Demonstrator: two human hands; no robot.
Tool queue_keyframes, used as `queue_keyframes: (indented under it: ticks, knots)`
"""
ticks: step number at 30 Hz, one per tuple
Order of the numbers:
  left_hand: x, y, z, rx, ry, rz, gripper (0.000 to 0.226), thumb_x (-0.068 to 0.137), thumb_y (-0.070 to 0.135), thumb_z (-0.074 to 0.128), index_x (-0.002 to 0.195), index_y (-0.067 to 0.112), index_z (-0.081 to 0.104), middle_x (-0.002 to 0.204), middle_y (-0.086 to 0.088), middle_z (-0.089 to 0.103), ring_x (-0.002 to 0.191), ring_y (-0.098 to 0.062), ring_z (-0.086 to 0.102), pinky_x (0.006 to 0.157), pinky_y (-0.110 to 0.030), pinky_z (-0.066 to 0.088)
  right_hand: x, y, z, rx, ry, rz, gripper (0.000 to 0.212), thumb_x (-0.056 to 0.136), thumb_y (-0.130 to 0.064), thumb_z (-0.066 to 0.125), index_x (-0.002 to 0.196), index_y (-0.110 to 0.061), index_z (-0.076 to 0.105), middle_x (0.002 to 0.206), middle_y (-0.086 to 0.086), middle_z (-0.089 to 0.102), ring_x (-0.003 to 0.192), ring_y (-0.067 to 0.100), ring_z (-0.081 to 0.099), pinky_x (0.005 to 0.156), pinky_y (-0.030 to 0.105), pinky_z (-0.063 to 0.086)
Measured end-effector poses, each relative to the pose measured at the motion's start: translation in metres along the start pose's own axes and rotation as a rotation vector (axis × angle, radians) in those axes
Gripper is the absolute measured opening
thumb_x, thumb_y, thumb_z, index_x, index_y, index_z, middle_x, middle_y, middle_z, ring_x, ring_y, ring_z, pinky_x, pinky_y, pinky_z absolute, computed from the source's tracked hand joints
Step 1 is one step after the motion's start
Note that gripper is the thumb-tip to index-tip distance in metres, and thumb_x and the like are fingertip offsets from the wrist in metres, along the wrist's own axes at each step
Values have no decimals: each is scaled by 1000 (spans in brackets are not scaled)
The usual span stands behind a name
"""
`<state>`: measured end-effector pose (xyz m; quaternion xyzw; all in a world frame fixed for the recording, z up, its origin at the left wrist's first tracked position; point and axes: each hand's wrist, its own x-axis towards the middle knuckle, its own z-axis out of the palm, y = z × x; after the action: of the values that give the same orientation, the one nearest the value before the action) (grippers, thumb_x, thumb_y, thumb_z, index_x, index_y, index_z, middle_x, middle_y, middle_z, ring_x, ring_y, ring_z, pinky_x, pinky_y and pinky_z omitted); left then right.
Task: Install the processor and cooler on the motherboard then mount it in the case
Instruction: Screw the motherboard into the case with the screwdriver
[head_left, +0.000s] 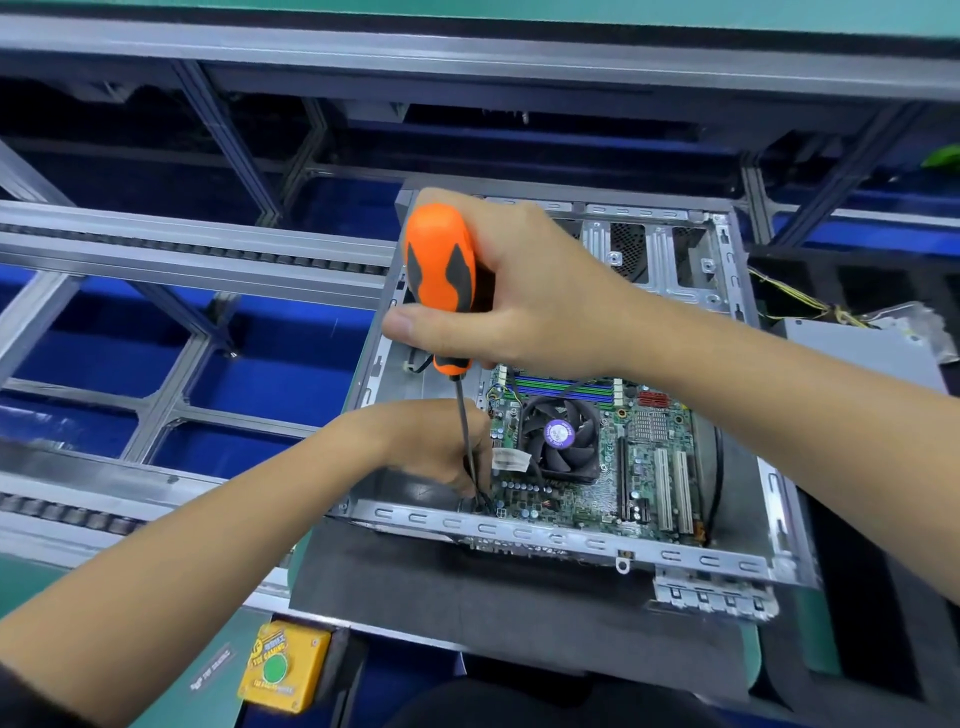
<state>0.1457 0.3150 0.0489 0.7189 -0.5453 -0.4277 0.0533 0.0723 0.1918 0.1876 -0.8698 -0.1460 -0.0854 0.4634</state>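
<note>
**A:** Inside the open grey sheet-metal computer case (769, 488), what are you seeing?

**B:** Your green motherboard (649, 467) lies flat on the case floor. The square black cooler fan with the purple round label (563, 436) sits on it, left of the middle, and the processor itself can't be seen. Two white expansion slots (672, 488) stand to the fan's right, with blue and green memory slots (561, 385) at the far edge.

**A:** And my hands?

**B:** Your right hand (524, 291) is wrapped around the orange-and-black handle of the long screwdriver (441, 275), held nearly upright, thumb across the front. The thin dark shaft runs down to the board's near-left corner.

**A:** The left one?

**B:** Your left hand (426, 441) is down in the case beside that corner, fingers curled close around the lower shaft near the tip. I can't tell whether they pinch a screw there.

**A:** Where does the case sit?

**B:** On a dark foam mat (467, 592), on the green bench. A yellow box with a green round button (283, 667) is at the near edge.
</note>
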Motion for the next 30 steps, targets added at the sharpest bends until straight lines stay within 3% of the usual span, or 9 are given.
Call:
queue_keyframes:
  ticks: [4, 11, 15, 20, 25, 30]
  knots:
    - [1, -1, 0, 6, -2, 8, 14, 77, 14, 72, 87, 22, 77, 64, 29, 61, 66, 12, 59, 54, -3, 37, 0, -1, 2, 10, -1, -8, 29, 87, -25, 71, 81, -11, 46, 63, 12, 52, 57, 27, 52, 55, 35, 40]
    - [5, -5, 3, -10, -16, -7, 14, 76, 15, 72, 88, 22, 77, 67, 27, 63, 66, 12, 60, 55, -3, 39, -4, -2, -1, -4, -12, 7, 32, 86, -26, 73, 81, -5, 49, 62, 9, 54, 56, 22, 50, 55, 30, 39]
    - [7, -8, 6, 23, -59, -15, 12, 77, 17, 71, 87, 23, 75, 78, 16, 70, 69, 6, 62, 63, -12, 47, -5, -3, -3, -15, -44, -4, 35, 84, -25, 76, 82, -1, 51, 64, 10, 56, 57, 20, 49, 54, 28, 39]
    - [12, -7, 11, 148, -87, -54, 9, 77, 14, 64, 79, 19, 72, 75, 5, 69, 68, -13, 63, 62, -30, 53, -10, -3, -3, -23, -49, -33, 36, 82, -26, 78, 80, -2, 51, 63, 9, 53, 55, 19, 43, 54, 29, 37]
    - [13, -3, 18, 157, -78, -86, 6, 80, 14, 66, 76, 11, 70, 71, 5, 68, 66, -15, 62, 57, -26, 49, -15, -9, -4, -12, -116, 2, 37, 83, -35, 75, 80, -8, 49, 66, 9, 54, 57, 18, 43, 55, 27, 37]
    - [12, 2, 22, 144, -110, -50, 12, 81, 17, 66, 81, 7, 72, 75, -4, 69, 63, -20, 59, 58, -31, 48, -21, -21, -6, 22, -200, 47, 30, 94, -29, 61, 79, -8, 46, 69, 4, 48, 61, 13, 45, 58, 24, 38]
